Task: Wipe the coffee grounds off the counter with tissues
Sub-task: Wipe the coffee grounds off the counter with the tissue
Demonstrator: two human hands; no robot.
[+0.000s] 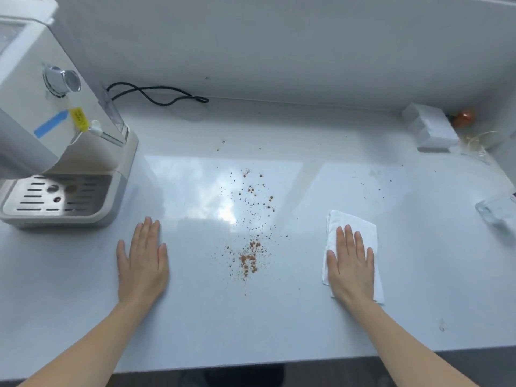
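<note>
coffee machine (55, 135) sits far left, left hand (143, 263) flat and empty on the counter (195, 325). the coffee grounds (250, 255) run in a near-to-far streak mid-counter. right hand (350, 263) lies flat, fingers spread, pressing the tissue (360, 227); grounds lie to its left, bare counter between, front edge near.

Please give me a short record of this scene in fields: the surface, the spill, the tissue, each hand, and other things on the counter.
surface: glossy white counter
spill: scattered brown coffee grounds, between the two hands, not yet wiped
tissue: folded white paper tissue, right of the spill, flat on the counter
right hand: flat, palm down on the tissue
left hand: flat on the bare counter, empty
left side: white espresso machine with metal drip tray
rear: black power cord
far right: clear glass
</note>
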